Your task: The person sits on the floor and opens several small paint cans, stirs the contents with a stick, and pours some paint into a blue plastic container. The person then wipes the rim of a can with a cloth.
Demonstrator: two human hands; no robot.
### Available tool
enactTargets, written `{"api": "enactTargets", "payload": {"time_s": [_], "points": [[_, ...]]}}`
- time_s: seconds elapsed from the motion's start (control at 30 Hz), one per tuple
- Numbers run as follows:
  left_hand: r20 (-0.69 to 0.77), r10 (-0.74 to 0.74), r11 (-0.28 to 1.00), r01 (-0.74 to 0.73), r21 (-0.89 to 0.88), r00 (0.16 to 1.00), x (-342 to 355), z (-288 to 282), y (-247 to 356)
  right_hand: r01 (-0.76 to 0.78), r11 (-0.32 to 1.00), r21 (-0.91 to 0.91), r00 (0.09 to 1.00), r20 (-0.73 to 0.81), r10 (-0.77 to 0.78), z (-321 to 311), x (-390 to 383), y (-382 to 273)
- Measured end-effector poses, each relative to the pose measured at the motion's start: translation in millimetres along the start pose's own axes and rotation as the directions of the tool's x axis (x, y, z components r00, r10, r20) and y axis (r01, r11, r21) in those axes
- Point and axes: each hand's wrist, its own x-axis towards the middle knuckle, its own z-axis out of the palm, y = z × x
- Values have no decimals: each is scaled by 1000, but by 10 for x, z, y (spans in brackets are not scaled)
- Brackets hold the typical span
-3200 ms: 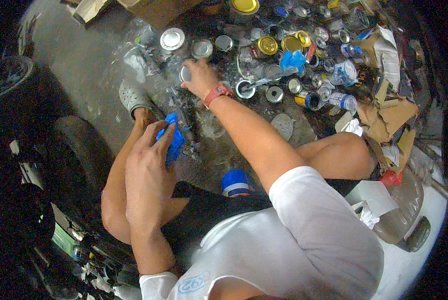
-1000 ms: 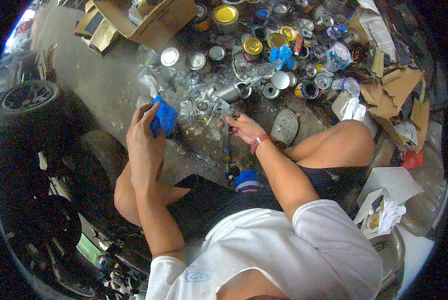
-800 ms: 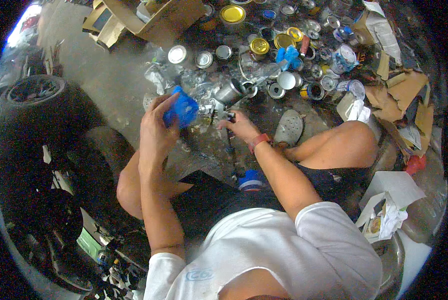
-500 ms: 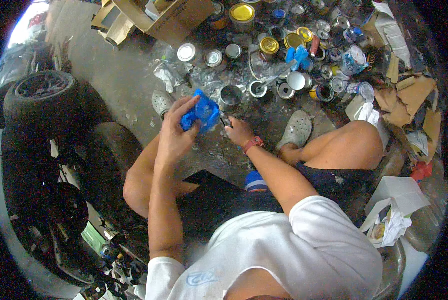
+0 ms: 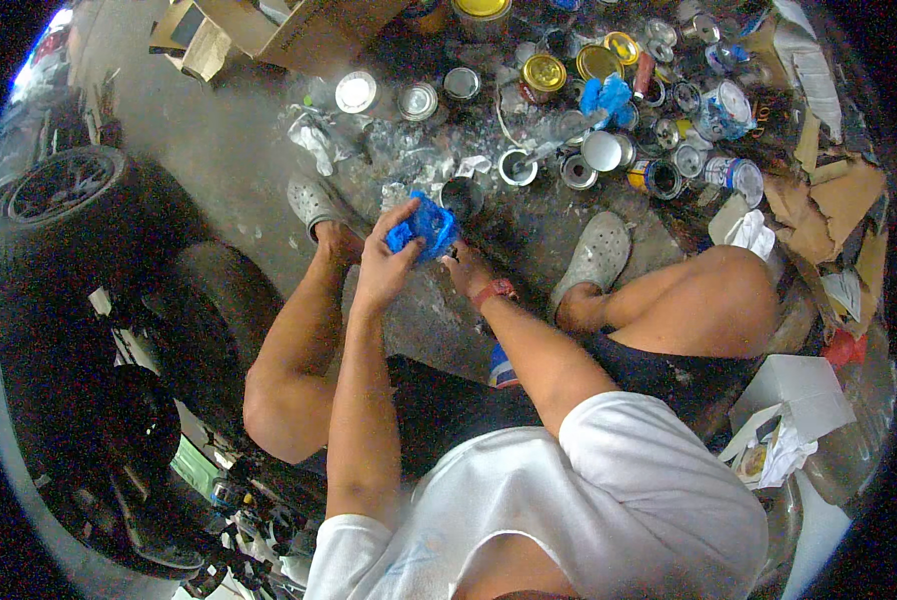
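Note:
My left hand [image 5: 384,268] is closed on a crumpled piece of blue plastic [image 5: 427,230], thumb on the near side and fingers on the far side. Just right of it, my right hand [image 5: 472,274] is closed around a thin dark-handled tool [image 5: 454,254]. The tool's working end is against or behind the blue plastic, so its kind is hidden. A dark open can [image 5: 462,198] stands on the floor just beyond my hands. To its right is an open can with a white rim [image 5: 518,168].
Several paint cans and lids, among them a yellow-lidded can [image 5: 544,74], crowd the far right. Another blue plastic wad [image 5: 606,98] lies among them. A cardboard box [image 5: 309,35] sits at the far left, a wheel [image 5: 64,195] on the left, a white carton [image 5: 794,395] at right.
Both hands have shifted slightly nearer, the left also to the right, bringing the blue plastic closer to the right hand. The camera view has shifted a little. Both grips are kept.

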Motion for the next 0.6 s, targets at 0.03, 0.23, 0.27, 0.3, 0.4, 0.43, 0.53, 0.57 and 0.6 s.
{"api": "enactTargets", "payload": {"time_s": [0.03,0.23,0.27,0.3,0.4,0.43,0.53,0.57,0.6], "points": [[-4,16,1000,-16,8,1000,15,14,-27,16,1000,-22,1000,14,-16,-1,12,45],[-19,31,996,-29,86,999,50,76,-137,193,981,20,979,-64,-192,15,19,286],[-24,43,994,-40,100,999,33,81,-127,200,980,3,974,-114,-198,-49,-37,208],[-27,56,992,-52,114,998,24,102,-119,119,992,42,986,-126,-113,-139,-48,142],[-46,64,994,-59,95,997,46,150,-107,-300,919,258,948,-24,316,-500,-62,-83],[-56,60,996,-55,77,997,54,154,-124,-179,933,312,963,-137,231,-666,-74,-188],[-66,48,989,-38,142,997,32,110,-174,248,839,484,895,-446,-7,-1128,-146,-628],[-49,48,992,-42,117,998,26,126,-131,303,870,388,895,-429,-120,-1262,-130,-713],[-25,50,995,-48,91,998,49,158,-55,358,888,290,886,-404,-225,-1394,-71,-765]]}}
